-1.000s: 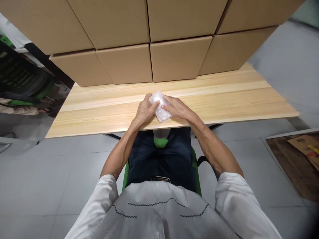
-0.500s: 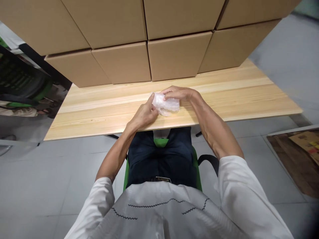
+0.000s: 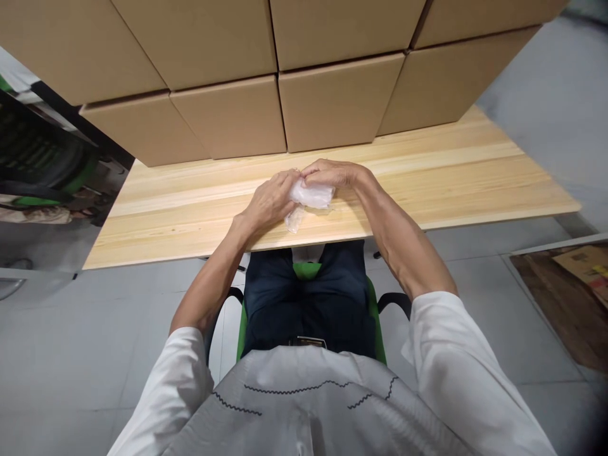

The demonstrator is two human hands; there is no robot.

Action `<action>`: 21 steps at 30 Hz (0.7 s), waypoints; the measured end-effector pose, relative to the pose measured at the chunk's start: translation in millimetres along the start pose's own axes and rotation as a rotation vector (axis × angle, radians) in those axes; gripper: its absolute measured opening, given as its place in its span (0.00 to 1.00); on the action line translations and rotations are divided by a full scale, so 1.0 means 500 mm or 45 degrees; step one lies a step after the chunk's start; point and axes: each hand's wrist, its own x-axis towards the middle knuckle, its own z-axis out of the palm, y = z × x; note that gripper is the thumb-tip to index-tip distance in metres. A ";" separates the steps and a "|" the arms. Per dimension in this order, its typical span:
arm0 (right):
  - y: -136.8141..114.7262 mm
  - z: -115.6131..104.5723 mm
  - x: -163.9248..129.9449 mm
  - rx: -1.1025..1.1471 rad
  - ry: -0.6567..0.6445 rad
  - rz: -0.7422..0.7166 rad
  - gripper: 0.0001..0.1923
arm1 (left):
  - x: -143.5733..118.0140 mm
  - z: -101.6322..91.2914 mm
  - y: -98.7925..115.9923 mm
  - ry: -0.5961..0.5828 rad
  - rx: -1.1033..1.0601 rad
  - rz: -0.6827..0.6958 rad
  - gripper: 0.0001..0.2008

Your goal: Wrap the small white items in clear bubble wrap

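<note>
A small bundle of clear, whitish plastic wrap (image 3: 313, 195) lies over the wooden table (image 3: 190, 209), near its front edge. What the wrap contains, if anything, cannot be made out. My left hand (image 3: 274, 197) is closed on the bundle's left end, its fingers curled over the top. From the far side, my right hand (image 3: 330, 172) pinches the upper edge, and the two hands' fingertips meet there. A loose flap of the plastic hangs down toward me beside the left fingers.
Stacked cardboard boxes (image 3: 332, 114) form a wall along the table's back. I sit on a green chair (image 3: 242, 329) with black armrests. A flattened cardboard piece (image 3: 584, 269) lies at the right, and a dark green chair (image 3: 57, 145) stands at the left.
My left hand has moved up and rolled over the bundle, its fingers now on top. My right hand has shifted slightly left toward it. The wrap looks more tightly rolled, with a flap hanging nearer me.
</note>
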 end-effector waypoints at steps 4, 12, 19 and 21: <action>-0.004 0.031 -0.057 -0.203 0.527 -0.161 0.19 | -0.004 0.019 -0.010 0.040 -0.006 -0.070 0.34; -0.026 0.236 -0.217 -0.772 0.620 -0.504 0.19 | -0.011 0.042 -0.010 0.138 -0.009 -0.168 0.31; -0.018 0.277 -0.133 -1.135 0.463 -0.320 0.18 | -0.007 0.046 -0.033 0.190 -0.140 -0.189 0.30; -0.007 0.262 -0.119 -1.098 0.458 -0.303 0.18 | -0.005 0.049 -0.041 0.202 -0.148 -0.187 0.30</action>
